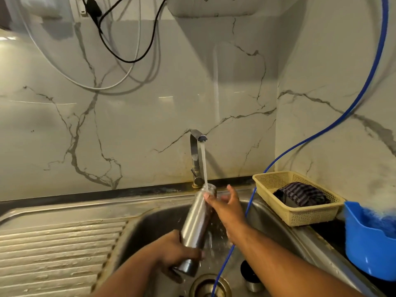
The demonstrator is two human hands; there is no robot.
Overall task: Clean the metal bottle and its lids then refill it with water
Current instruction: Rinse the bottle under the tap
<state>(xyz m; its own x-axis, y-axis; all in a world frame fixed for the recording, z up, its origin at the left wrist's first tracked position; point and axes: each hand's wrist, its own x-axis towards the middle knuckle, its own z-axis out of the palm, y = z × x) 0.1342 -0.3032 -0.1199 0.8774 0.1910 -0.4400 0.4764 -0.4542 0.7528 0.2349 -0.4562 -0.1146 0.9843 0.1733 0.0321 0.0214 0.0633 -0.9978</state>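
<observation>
A silver metal bottle (197, 224) tilts over the steel sink (150, 219), mouth up under the running stream from the chrome tap (196, 151). My left hand (173, 251) grips the bottle near its base. My right hand (225, 203) is at the bottle's neck with fingers spread, fingertips touching the rim in the water. A black-topped metal lid (250, 277) lies on the sink floor at the right, next to the drain (209, 286).
A blue hose (240, 232) runs from the wall down into the sink. A beige plastic basket (300, 213) with a striped cloth sits on the right counter, beside a blue tub (368, 247). The ribbed drainboard (57, 254) lies left. Cables hang on the marble wall.
</observation>
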